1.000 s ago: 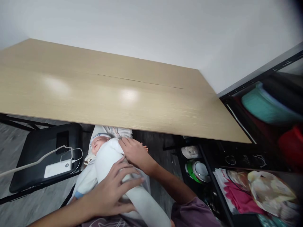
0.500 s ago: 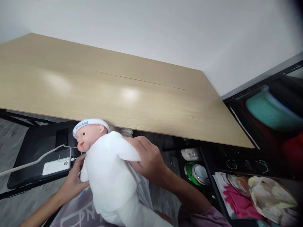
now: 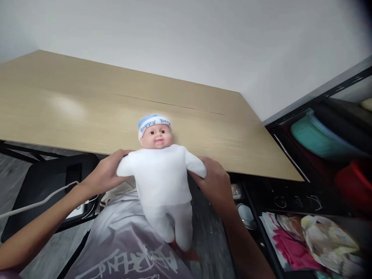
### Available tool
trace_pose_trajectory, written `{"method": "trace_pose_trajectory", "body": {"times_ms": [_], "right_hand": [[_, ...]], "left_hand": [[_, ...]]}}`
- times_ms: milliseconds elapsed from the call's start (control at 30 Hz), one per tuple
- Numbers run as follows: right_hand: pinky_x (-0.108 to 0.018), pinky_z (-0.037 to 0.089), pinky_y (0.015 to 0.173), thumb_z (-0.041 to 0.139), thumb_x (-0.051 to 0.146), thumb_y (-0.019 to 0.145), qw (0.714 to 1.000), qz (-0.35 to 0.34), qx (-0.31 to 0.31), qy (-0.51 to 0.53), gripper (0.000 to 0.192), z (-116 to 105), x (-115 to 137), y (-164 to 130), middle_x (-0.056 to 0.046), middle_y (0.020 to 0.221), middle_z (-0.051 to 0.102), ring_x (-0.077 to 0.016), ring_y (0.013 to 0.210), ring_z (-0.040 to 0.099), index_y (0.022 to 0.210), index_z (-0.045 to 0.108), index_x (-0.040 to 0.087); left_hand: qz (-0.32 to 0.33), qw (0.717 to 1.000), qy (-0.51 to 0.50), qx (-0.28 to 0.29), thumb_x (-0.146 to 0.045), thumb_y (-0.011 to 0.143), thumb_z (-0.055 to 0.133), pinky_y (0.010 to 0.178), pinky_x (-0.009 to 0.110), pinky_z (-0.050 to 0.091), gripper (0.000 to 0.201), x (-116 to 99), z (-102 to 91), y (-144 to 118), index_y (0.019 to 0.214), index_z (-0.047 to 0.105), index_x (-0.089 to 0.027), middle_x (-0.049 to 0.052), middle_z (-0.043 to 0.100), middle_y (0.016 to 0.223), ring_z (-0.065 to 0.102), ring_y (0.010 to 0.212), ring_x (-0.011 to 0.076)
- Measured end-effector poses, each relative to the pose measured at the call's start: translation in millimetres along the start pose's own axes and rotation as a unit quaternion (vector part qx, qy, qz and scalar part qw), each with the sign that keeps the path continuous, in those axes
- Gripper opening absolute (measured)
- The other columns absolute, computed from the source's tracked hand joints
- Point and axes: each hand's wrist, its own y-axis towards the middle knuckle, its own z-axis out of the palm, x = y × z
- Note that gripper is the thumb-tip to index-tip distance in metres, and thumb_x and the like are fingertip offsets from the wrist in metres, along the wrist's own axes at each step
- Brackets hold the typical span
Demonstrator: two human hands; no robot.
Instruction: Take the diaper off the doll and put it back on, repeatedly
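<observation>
I see a light wood table [image 3: 87, 108] filling the upper left of the view, top bare apart from a seam line across it, w/ a plain white wall behind. To the rt stands a dark shelf unit [image 3: 316, 147] holding a teal bundle [image 3: 316, 133], a red item [image 3: 353, 182] and, lower down, a crumpled bag [image 3: 328, 242] over pink cloth [image 3: 286, 246]. Below the table edge on the left sits a black chair [image 3: 31, 186] w/ a white cable [image 3: 35, 203] running to a white device that is mostly hidden behind the forearm. A grey printed garment [image 3: 124, 248] covers the lap at bottom centre. The baby doll [image 3: 162, 182] is held upright in front of the near table edge, facing the camera, head overlapping the tabletop, legs hanging over the lap; body in a white suit, blue-and-white cap [image 3: 152, 122] reading "Happy Baby". Left hand [image 3: 106, 174] grips the doll's arm and side on the left of the view, fingers curled closed round it. Right hand [image 3: 213, 182] clasps the opposite arm and flank, fingers wrapped behind the body, thumb side fwd. Both hands in firm contact; doll clear of the table surface as far as I can tell.
</observation>
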Motion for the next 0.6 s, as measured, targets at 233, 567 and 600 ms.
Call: {"method": "trace_pose_trajectory", "body": {"times_ms": [233, 567, 600], "right_hand": [[-0.044, 0.050, 0.078, 0.057, 0.071, 0.111, 0.999, 0.049, 0.021, -0.013, 0.045, 30.9, -37.0, 1.6, -0.012, 0.105, 0.080, -0.0396, 0.102, 0.074, 0.109, 0.071, 0.028], [-0.039, 0.048, 0.080, 0.057, 0.078, 0.108, 0.996, 0.081, 0.017, 0.042, 0.055, 66.0, -51.1, 49.3, -0.013, 0.107, 0.082, -0.0364, 0.100, 0.075, 0.111, 0.072, 0.025], [-0.039, 0.048, 0.079, 0.058, 0.078, 0.107, 0.995, 0.088, 0.021, 0.033, 0.055, 71.0, -52.6, 61.5, -0.013, 0.106, 0.082, -0.0363, 0.098, 0.074, 0.110, 0.072, 0.025]], "left_hand": [[0.032, 0.997, 0.058, 0.034, -0.052, 0.102, 0.069, 0.110, 0.050, 0.057, 0.062, 0.8, -2.9, 37.5, 0.155, 0.059, -0.021, 0.017, 0.071, 0.156, 0.072, 0.137, 0.0403], [-0.005, 0.982, 0.186, -0.040, -0.070, 0.106, 0.061, 0.096, 0.047, 0.053, 0.055, 41.5, 0.3, 90.4, 0.124, 0.067, -0.019, 0.018, 0.077, 0.116, 0.070, 0.111, 0.0404], [-0.001, 0.980, 0.193, -0.046, -0.068, 0.106, 0.059, 0.098, 0.048, 0.052, 0.053, 47.5, -0.1, 103.5, 0.124, 0.068, -0.019, 0.019, 0.077, 0.118, 0.069, 0.113, 0.0405]]}}
